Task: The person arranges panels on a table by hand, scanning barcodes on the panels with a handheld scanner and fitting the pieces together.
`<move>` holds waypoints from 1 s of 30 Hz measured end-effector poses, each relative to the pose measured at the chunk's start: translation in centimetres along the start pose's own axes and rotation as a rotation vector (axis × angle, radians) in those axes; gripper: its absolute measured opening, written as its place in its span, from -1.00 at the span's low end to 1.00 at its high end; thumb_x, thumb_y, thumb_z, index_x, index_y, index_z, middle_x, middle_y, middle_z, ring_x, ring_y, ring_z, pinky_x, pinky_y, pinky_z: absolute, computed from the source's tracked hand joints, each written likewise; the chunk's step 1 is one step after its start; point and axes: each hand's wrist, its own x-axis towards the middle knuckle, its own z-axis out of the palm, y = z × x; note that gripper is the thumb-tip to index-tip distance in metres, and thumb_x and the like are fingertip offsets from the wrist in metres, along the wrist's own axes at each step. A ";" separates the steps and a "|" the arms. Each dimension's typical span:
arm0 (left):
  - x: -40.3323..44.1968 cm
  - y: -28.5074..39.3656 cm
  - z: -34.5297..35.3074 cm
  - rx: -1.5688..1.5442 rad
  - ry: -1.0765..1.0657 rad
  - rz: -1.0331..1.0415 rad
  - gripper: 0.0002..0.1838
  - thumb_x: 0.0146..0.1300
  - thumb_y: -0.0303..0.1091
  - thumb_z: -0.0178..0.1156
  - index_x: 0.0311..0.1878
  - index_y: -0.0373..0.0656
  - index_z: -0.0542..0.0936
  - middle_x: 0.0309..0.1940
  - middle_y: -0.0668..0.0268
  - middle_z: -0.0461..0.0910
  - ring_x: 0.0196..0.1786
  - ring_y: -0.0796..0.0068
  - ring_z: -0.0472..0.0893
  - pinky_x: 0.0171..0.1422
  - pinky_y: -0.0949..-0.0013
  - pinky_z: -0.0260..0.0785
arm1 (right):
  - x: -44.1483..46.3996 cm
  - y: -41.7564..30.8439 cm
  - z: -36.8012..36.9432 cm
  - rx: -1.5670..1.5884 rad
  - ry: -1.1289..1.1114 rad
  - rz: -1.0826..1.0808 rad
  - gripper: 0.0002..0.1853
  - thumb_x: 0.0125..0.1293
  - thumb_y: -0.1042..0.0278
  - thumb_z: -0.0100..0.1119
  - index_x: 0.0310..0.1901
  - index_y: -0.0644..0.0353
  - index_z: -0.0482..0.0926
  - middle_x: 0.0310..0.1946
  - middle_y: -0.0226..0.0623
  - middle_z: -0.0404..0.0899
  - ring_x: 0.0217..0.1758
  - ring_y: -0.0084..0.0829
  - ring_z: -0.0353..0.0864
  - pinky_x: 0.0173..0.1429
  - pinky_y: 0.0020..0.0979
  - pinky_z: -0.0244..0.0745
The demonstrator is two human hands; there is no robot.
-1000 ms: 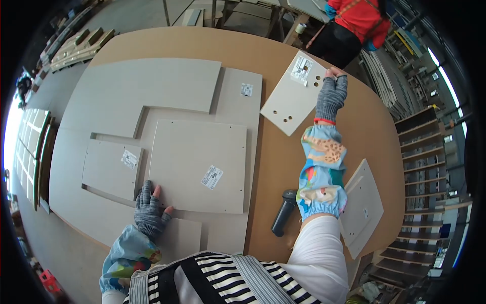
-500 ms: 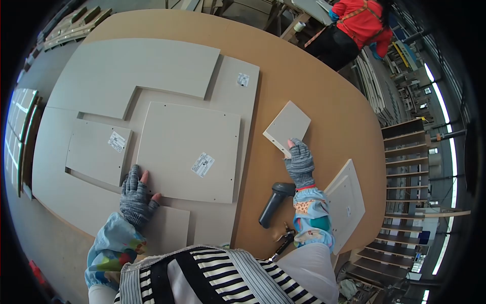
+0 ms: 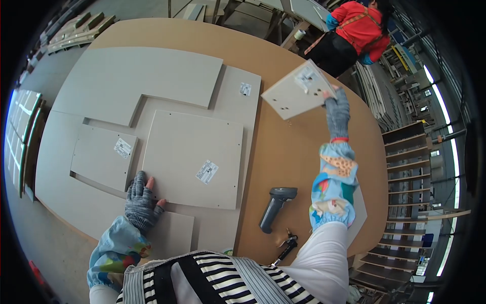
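My right hand (image 3: 337, 109), in a grey fingerless glove, grips a small pale panel (image 3: 291, 96) by its right edge. The panel is tilted up off the brown table (image 3: 288, 157); several holes and a white label show on its face. My left hand (image 3: 142, 202), gloved alike, lies with fingers spread at the lower left corner of a square grey panel (image 3: 187, 147) with a label. Close to those fingers is a smaller labelled panel (image 3: 101, 152). Both rest on larger grey boards (image 3: 136, 71).
A dark handheld barcode scanner (image 3: 274, 210) lies on the table, with a black air blow gun (image 3: 287, 247) nearer me. Another panel (image 3: 358, 218) is partly hidden behind my right sleeve. A co-worker in red (image 3: 357, 28) stands beyond the table. Shelving racks (image 3: 407, 187) stand at right.
My right hand has lifted the small panel off the table and moved it away from me and to the right, tilting it so its labelled face shows. My left hand has barely moved.
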 end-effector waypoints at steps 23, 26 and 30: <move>0.3 -0.2 -0.2 -0.015 0.033 0.006 -0.21 -0.06 -0.02 0.26 0.22 -0.19 0.24 0.24 -0.13 0.11 0.26 -0.11 0.16 0.33 0.01 -0.03 | -3.3 7.3 25.1 -0.669 -0.239 0.102 -0.26 0.10 -0.12 0.08 0.22 0.18 0.21 0.29 0.21 -0.09 0.37 0.01 -0.04 0.35 -0.16 0.01; 0.2 -0.5 0.0 -0.006 0.015 -0.013 -0.20 -0.06 -0.01 0.26 0.23 -0.19 0.23 0.25 -0.12 0.09 0.28 -0.11 0.13 0.34 0.01 -0.04 | -8.5 2.4 21.9 -0.504 -0.314 0.197 -0.22 0.12 -0.11 0.08 0.22 0.31 0.14 0.28 0.26 -0.07 0.37 0.07 -0.07 0.38 -0.22 -0.04; 0.0 -0.7 0.5 0.107 0.021 0.017 -0.18 -0.01 0.00 0.22 0.26 -0.22 0.17 0.27 -0.12 0.05 0.32 -0.11 0.06 0.36 0.03 -0.08 | -19.1 -2.7 16.2 -0.162 -0.373 0.201 -0.24 0.11 0.03 0.17 0.21 0.36 0.15 0.19 0.22 0.15 0.31 0.03 0.08 0.35 -0.26 0.02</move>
